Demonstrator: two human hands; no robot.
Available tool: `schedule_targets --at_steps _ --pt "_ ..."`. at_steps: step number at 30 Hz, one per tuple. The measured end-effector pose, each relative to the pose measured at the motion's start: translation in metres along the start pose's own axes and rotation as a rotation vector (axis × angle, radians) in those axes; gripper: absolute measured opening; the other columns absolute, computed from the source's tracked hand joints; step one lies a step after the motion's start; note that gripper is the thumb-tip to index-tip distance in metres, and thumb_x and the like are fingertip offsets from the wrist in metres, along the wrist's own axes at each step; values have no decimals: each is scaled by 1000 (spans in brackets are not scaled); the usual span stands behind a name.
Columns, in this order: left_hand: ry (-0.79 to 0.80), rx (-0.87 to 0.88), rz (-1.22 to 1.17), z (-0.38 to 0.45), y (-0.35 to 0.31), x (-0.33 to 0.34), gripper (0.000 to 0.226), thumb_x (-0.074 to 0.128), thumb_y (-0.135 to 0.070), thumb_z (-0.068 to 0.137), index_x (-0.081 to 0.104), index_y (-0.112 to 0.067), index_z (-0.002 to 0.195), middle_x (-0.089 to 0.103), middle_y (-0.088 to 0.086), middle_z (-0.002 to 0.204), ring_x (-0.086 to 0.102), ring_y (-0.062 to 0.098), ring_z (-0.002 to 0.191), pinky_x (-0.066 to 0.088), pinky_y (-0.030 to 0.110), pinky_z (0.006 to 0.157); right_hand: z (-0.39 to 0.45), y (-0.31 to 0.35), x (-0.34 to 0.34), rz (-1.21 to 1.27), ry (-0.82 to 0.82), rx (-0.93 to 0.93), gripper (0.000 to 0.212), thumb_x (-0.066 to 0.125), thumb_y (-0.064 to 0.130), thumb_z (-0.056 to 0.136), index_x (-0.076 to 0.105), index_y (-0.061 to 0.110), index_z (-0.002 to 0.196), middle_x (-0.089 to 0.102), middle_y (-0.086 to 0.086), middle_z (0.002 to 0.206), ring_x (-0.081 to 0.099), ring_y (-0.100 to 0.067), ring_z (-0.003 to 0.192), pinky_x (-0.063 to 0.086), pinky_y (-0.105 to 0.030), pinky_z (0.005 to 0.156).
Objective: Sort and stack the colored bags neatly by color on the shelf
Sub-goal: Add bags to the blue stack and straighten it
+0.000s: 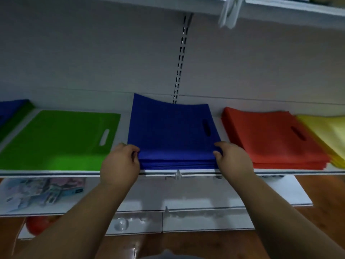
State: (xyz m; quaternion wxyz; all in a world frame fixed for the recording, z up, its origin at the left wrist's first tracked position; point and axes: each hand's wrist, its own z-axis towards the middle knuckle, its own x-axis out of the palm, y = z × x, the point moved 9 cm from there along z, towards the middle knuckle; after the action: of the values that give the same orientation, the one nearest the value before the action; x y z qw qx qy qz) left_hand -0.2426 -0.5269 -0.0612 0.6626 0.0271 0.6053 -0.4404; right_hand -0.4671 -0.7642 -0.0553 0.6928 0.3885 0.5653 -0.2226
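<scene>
Four flat stacks of matte, squarish fabric bags with slot handles lie in a row on the white shelf [280,172]: green stack [59,139], blue stack [171,135], red stack [268,137], yellow stack [328,135], and a further blue-and-green pile [13,113] at far left. The blue stack sits mid-shelf at the front edge. Both arms reach forward, the left hand [119,165] and right hand [233,159] each curling its grip on a near corner, pinching the blue bags.
</scene>
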Motion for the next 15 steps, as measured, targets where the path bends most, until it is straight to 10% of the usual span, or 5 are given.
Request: schedule_targets --at_steps 15 --pt "140 24 242 13 -14 16 31 71 -38 84 70 -23 112 56 9 106 62 30 82 50 33 69 15 0 0 -19 -16 -2 26 57 28 92 65 15 113 62 -8 108 61 -28 91 50 -34 70"
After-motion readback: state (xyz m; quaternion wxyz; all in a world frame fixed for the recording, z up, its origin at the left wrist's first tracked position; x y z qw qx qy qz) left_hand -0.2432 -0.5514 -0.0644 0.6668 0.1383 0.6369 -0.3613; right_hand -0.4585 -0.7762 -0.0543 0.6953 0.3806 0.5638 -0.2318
